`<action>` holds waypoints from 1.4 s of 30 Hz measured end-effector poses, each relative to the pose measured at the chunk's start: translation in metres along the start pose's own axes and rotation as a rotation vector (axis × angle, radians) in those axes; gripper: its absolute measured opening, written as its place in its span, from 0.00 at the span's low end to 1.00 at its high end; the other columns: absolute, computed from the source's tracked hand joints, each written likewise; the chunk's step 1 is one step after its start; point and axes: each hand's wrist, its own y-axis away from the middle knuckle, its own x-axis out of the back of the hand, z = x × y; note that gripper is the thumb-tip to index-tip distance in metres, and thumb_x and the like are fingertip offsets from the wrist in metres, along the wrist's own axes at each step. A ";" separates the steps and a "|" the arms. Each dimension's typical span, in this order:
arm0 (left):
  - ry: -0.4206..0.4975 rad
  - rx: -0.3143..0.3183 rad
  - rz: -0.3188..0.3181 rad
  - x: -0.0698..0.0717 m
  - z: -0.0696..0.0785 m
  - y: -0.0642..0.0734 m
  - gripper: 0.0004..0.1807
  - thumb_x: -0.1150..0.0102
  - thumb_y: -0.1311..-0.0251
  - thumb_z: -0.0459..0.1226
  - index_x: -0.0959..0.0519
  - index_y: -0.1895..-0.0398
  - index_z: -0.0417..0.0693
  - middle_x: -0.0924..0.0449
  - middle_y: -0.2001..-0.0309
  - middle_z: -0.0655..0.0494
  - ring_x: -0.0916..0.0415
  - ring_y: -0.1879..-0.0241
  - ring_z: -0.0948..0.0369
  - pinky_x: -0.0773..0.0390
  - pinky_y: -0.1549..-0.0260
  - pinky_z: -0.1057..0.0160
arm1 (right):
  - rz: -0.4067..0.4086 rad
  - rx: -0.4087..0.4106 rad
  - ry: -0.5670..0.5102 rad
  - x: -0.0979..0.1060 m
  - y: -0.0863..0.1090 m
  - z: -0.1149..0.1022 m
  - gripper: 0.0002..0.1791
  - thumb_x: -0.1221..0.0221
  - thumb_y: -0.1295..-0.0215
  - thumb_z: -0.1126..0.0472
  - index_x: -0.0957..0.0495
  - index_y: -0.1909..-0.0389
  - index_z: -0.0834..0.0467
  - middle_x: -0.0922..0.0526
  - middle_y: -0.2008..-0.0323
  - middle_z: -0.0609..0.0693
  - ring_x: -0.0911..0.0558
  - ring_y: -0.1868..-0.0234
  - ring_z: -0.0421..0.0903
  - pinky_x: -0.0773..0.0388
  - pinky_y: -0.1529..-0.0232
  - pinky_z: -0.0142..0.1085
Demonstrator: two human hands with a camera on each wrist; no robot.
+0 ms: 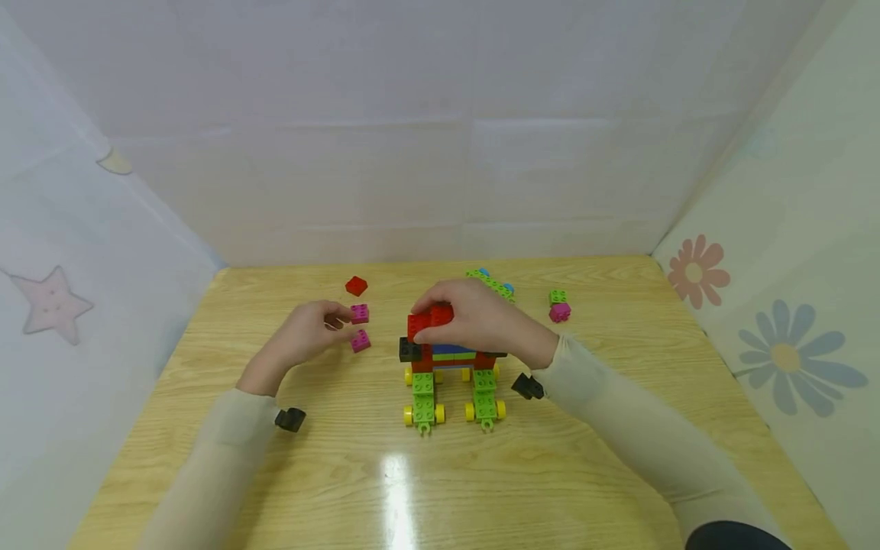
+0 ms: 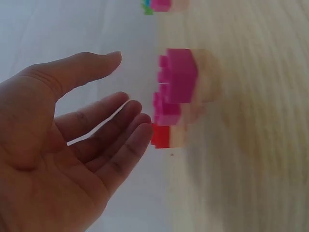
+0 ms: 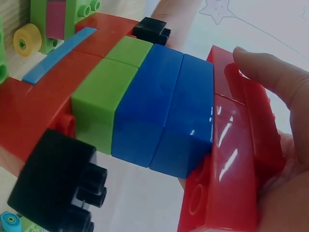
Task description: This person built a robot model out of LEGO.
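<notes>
A model of plastic building bricks stands mid-table on two lime-green wheeled bases (image 1: 423, 389) with yellow wheels. Its body stacks red, green and blue bricks (image 3: 145, 101), with a black brick (image 1: 409, 350) sticking out at the side. At the top, my right hand (image 1: 470, 315) grips the red bricks (image 3: 231, 164), thumb on one side and fingers on the other. My left hand (image 1: 305, 332) hovers beside two magenta bricks (image 1: 360, 341), palm facing them. In the left wrist view its fingers (image 2: 108, 130) are loosely bent and hold nothing.
A single red brick (image 1: 356, 286) lies behind the magenta ones. Behind my right hand is a green strip piece (image 1: 491, 283) with blue wheels. A small green brick (image 1: 558, 296) and a magenta brick (image 1: 560, 312) sit at the right. Pale cloth walls surround the wooden table (image 1: 330, 473).
</notes>
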 end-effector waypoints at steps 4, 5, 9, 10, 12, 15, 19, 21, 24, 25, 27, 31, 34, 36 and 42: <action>-0.023 0.043 -0.043 -0.005 -0.009 -0.006 0.28 0.27 0.26 0.45 0.17 0.32 0.36 0.12 0.38 0.37 0.15 0.39 0.43 0.11 0.41 0.43 | 0.001 -0.017 -0.001 -0.002 -0.001 0.001 0.23 0.25 0.28 0.45 0.11 0.36 0.47 0.11 0.39 0.45 0.15 0.45 0.46 0.12 0.48 0.38; -0.030 0.049 -0.049 -0.006 -0.009 -0.007 0.28 0.26 0.26 0.44 0.17 0.32 0.35 0.12 0.38 0.37 0.15 0.40 0.43 0.11 0.41 0.43 | 0.001 -0.021 -0.001 -0.002 -0.001 0.000 0.23 0.25 0.28 0.45 0.11 0.36 0.47 0.11 0.38 0.45 0.15 0.45 0.46 0.12 0.48 0.38; -0.058 0.070 -0.067 -0.010 -0.006 -0.012 0.28 0.25 0.28 0.44 0.16 0.34 0.35 0.12 0.41 0.37 0.15 0.43 0.44 0.12 0.41 0.44 | 0.002 -0.032 -0.003 -0.001 0.001 -0.001 0.23 0.25 0.28 0.45 0.12 0.36 0.47 0.11 0.39 0.45 0.15 0.46 0.46 0.12 0.48 0.38; -0.063 0.077 -0.069 -0.012 -0.006 -0.013 0.27 0.24 0.28 0.44 0.16 0.34 0.35 0.12 0.41 0.37 0.15 0.43 0.45 0.12 0.40 0.43 | 0.002 -0.034 -0.003 -0.001 0.001 -0.002 0.23 0.25 0.28 0.45 0.12 0.36 0.47 0.11 0.39 0.45 0.15 0.46 0.46 0.12 0.48 0.38; -0.067 0.091 -0.073 -0.014 -0.005 -0.014 0.26 0.24 0.29 0.43 0.15 0.35 0.36 0.12 0.41 0.38 0.15 0.44 0.45 0.13 0.39 0.42 | 0.001 -0.034 -0.004 -0.001 0.001 -0.002 0.23 0.25 0.28 0.45 0.12 0.36 0.47 0.11 0.39 0.45 0.15 0.46 0.46 0.12 0.48 0.38; -0.080 0.100 -0.082 -0.018 -0.006 -0.014 0.24 0.25 0.29 0.43 0.15 0.37 0.37 0.12 0.40 0.39 0.14 0.43 0.45 0.14 0.38 0.41 | -0.003 -0.033 -0.005 -0.002 0.001 -0.003 0.23 0.25 0.28 0.45 0.12 0.36 0.47 0.11 0.39 0.45 0.15 0.46 0.46 0.11 0.48 0.38; -0.108 0.095 -0.090 -0.020 -0.006 -0.014 0.22 0.24 0.30 0.41 0.14 0.40 0.37 0.11 0.41 0.38 0.15 0.43 0.44 0.14 0.37 0.39 | -0.004 -0.029 0.000 -0.003 0.001 -0.004 0.23 0.25 0.27 0.45 0.12 0.36 0.47 0.11 0.39 0.45 0.15 0.46 0.46 0.11 0.48 0.38; -0.121 0.095 -0.088 -0.021 -0.006 -0.014 0.20 0.24 0.30 0.42 0.13 0.42 0.38 0.11 0.42 0.39 0.15 0.45 0.45 0.14 0.38 0.40 | -0.003 -0.024 0.003 -0.003 0.000 -0.004 0.23 0.26 0.27 0.46 0.12 0.35 0.47 0.11 0.39 0.46 0.15 0.46 0.47 0.12 0.48 0.38; -0.128 0.103 -0.086 -0.021 -0.006 -0.014 0.19 0.24 0.30 0.42 0.13 0.44 0.39 0.11 0.44 0.40 0.15 0.48 0.47 0.14 0.39 0.41 | 0.002 -0.019 0.007 -0.004 0.000 -0.004 0.23 0.26 0.27 0.46 0.12 0.36 0.47 0.11 0.39 0.46 0.15 0.46 0.47 0.12 0.48 0.38; -0.130 0.107 -0.086 -0.021 -0.006 -0.013 0.19 0.24 0.30 0.42 0.13 0.44 0.39 0.11 0.44 0.40 0.16 0.48 0.48 0.14 0.39 0.41 | 0.003 -0.018 0.009 -0.004 -0.001 -0.004 0.22 0.26 0.27 0.46 0.12 0.36 0.47 0.11 0.39 0.46 0.15 0.46 0.47 0.11 0.48 0.38; -0.128 0.113 -0.086 -0.020 -0.007 -0.012 0.18 0.25 0.29 0.41 0.13 0.44 0.40 0.11 0.45 0.41 0.16 0.49 0.48 0.14 0.40 0.41 | 0.006 -0.017 0.012 -0.004 -0.001 -0.004 0.22 0.26 0.27 0.46 0.12 0.36 0.47 0.11 0.39 0.46 0.15 0.45 0.47 0.11 0.47 0.39; -0.113 0.121 -0.060 -0.018 -0.008 -0.010 0.19 0.24 0.30 0.40 0.14 0.42 0.40 0.11 0.44 0.41 0.17 0.48 0.48 0.15 0.40 0.42 | 0.008 -0.014 0.014 -0.005 -0.001 -0.004 0.22 0.26 0.27 0.46 0.12 0.36 0.47 0.11 0.39 0.45 0.15 0.45 0.47 0.11 0.47 0.39; -0.092 0.113 -0.015 -0.016 -0.007 -0.007 0.19 0.24 0.30 0.41 0.14 0.42 0.41 0.11 0.45 0.42 0.17 0.49 0.48 0.14 0.41 0.44 | 0.009 -0.009 0.008 -0.005 -0.001 -0.004 0.22 0.26 0.26 0.45 0.11 0.36 0.47 0.11 0.40 0.45 0.15 0.46 0.46 0.12 0.48 0.38; -0.070 0.089 0.023 -0.014 -0.004 -0.004 0.20 0.23 0.29 0.42 0.14 0.41 0.41 0.11 0.46 0.43 0.16 0.49 0.49 0.14 0.42 0.44 | 0.010 -0.007 0.001 -0.004 0.000 -0.004 0.22 0.26 0.26 0.45 0.11 0.36 0.47 0.11 0.40 0.45 0.15 0.46 0.46 0.12 0.48 0.38; 0.048 -0.005 0.095 -0.005 0.011 0.005 0.25 0.24 0.28 0.42 0.15 0.35 0.39 0.11 0.42 0.41 0.11 0.44 0.45 0.09 0.42 0.46 | 0.006 -0.011 -0.002 -0.003 0.000 -0.005 0.22 0.26 0.26 0.45 0.11 0.37 0.47 0.11 0.40 0.45 0.15 0.47 0.46 0.12 0.48 0.39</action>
